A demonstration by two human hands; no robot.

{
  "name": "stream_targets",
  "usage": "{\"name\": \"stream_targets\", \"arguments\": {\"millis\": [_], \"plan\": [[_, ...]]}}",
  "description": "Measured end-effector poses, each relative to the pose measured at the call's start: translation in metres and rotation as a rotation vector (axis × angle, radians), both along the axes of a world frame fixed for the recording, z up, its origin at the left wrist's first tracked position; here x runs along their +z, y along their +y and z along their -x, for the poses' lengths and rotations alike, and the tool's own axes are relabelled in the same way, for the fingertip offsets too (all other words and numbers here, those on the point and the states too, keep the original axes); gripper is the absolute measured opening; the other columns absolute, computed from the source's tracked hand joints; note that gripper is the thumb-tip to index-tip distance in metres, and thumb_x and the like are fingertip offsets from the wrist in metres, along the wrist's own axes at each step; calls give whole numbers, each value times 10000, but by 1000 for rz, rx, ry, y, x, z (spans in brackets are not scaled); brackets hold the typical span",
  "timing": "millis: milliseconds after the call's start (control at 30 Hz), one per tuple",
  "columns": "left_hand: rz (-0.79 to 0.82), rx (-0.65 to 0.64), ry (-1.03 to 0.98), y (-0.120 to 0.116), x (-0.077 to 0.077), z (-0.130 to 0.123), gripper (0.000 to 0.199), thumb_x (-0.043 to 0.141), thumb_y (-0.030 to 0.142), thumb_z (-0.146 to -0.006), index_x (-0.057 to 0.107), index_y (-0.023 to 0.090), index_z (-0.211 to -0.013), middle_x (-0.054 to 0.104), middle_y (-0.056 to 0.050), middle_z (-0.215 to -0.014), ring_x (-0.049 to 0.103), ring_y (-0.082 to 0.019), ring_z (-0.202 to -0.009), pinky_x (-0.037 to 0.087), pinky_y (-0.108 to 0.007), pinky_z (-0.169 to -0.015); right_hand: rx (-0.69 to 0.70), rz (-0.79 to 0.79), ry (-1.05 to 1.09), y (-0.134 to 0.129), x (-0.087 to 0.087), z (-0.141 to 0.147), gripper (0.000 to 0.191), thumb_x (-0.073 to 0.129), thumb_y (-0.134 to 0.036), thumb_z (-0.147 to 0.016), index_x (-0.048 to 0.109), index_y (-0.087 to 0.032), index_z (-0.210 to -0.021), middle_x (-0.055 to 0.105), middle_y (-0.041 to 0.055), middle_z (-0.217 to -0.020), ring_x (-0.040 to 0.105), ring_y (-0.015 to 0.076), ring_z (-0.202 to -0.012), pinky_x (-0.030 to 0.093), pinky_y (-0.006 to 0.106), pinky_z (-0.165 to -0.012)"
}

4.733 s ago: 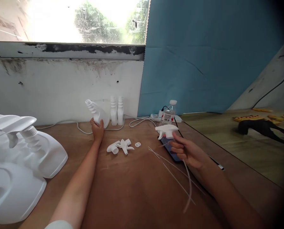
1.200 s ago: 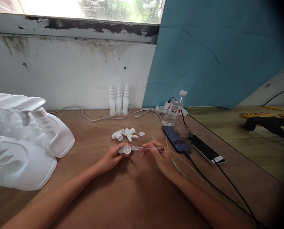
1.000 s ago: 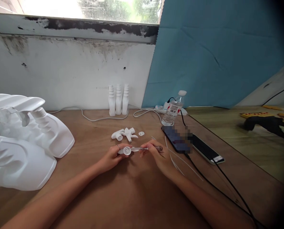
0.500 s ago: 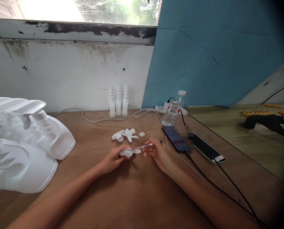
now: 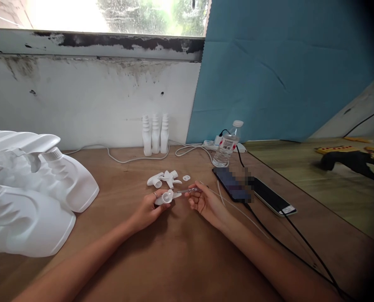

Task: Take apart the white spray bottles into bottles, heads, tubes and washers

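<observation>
My left hand (image 5: pixel 149 209) is closed around a white spray trigger head (image 5: pixel 167 197), its round collar opening turned towards me. Between the fingers of my right hand (image 5: pixel 202 199) is a small screwdriver (image 5: pixel 191 190) with a clear handle. Its thin shaft points left, and the tip is at the spray head, though whether it touches cannot be made out. Just beyond my hands lie loose white spray trigger parts (image 5: pixel 171 178) and another white spray head (image 5: pixel 156 180). A small white ring-like piece (image 5: pixel 186 178) rests to the right of them.
Large white spray bottles (image 5: pixel 64 176) crowd the left side. Three slim white bottles (image 5: pixel 155 134) stand against the wall. On the right are a water bottle (image 5: pixel 227 144), a dark phone (image 5: pixel 231 184), a second phone (image 5: pixel 271 195) and black cables (image 5: pixel 303 237). A white cord (image 5: pixel 124 160) runs along the back.
The spray head in my left hand has turned slightly and its lever now sits closer in. My right hand has tilted the screwdriver flatter, towards the spray head.
</observation>
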State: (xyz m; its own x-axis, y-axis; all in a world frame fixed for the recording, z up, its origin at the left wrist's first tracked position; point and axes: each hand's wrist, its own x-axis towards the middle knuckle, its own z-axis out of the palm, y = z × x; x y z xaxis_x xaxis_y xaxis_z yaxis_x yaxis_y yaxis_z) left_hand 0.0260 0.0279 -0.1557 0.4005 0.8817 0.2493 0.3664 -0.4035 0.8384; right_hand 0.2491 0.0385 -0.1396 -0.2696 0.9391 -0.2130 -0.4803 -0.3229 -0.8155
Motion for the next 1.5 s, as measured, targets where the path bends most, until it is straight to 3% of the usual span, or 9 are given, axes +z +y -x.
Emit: {"name": "stream_targets", "arguments": {"millis": [167, 267, 533, 1000, 1067, 1167, 1333, 1400, 1500], "plan": [[-302, 79, -7, 4, -4, 4, 272, 525, 156, -868, 583, 183, -1133, 619, -100, -1181, 551, -230, -1128, 419, -364, -997, -324, -82, -42, 11, -3, -12, 257, 670, -436, -758, 595, -197, -817, 715, 23, -769, 571, 107, -471, 451, 226, -438], [-459, 133, 73, 9, -5, 9, 321, 520, 84, -826, 576, 192, -1123, 585, -105, -1170, 522, -238, -1140, 420, -394, -1001, -485, -108, -96, 13, -3, -16, 296, 693, -450, -721, 568, -211, -843, 685, -3, -756, 572, 110, -480, 421, 211, -408], [-608, 321, 184, 19, 0, 26, 357, 490, 2, -777, 545, 196, -1071, 554, -83, -1109, 490, -231, -1080, 431, -388, -964, -394, -38, -112, 7, -2, -10, 279, 693, -396, -719, 570, -216, -893, 647, -15, -815, 565, 92, -520, 409, 194, -413], [-461, 54, 597, 13, 2, 12, 456, 517, 380, -891, 476, 165, -1291, 479, -147, -1334, 365, -313, -1280, 364, -488, -1075, -385, 4, -108, 7, -4, -8, 293, 690, -419, -692, 585, -206, -864, 657, 5, -792, 529, 103, -501, 389, 210, -413], [-513, 60, 650, 13, 18, 9, 524, 513, 433, -892, 450, 157, -1334, 462, -158, -1371, 386, -316, -1276, 370, -484, -1068, -375, -4, -112, 6, -4, -7, 293, 686, -422, -690, 585, -209, -864, 658, 5, -794, 527, 103, -501, 390, 212, -416], [-721, 187, 711, 8, 71, 14, 436, 501, 404, -909, 515, 169, -1276, 473, -143, -1385, 423, -321, -1262, 374, -485, -1046, -372, -25, -110, 6, -4, -6, 304, 688, -432, -687, 582, -206, -861, 655, 3, -797, 515, 97, -490, 381, 209, -413], [-993, 749, 595, -6, 180, 72, 418, 588, 418, -843, 606, 167, -1177, 625, -95, -1139, 545, -306, -1111, 405, -497, -1008, -386, -49, -107, 6, -5, -4, 310, 698, -424, -683, 579, -198, -858, 656, 5, -777, 499, 92, -463, 364, 211, -400], [-963, 1021, 552, -9, 198, 103, 466, 622, 400, -800, 615, 148, -1192, 624, -94, -1086, 523, -337, -1141, 398, -526, -1009, -397, -47, -100, 7, -6, -4, 303, 701, -411, -678, 579, -197, -855, 657, 1, -764, 495, 89, -452, 362, 210, -396], [-788, 1251, 550, -10, 199, 137, 413, 694, 349, -721, 673, 195, -1103, 636, -53, -962, 599, -284, -959, 470, -497, -928, -399, -44, -88, 8, -8, -4, 291, 698, -403, -684, 579, -197, -850, 661, -4, -757, 495, 87, -444, 367, 209, -393]]}}
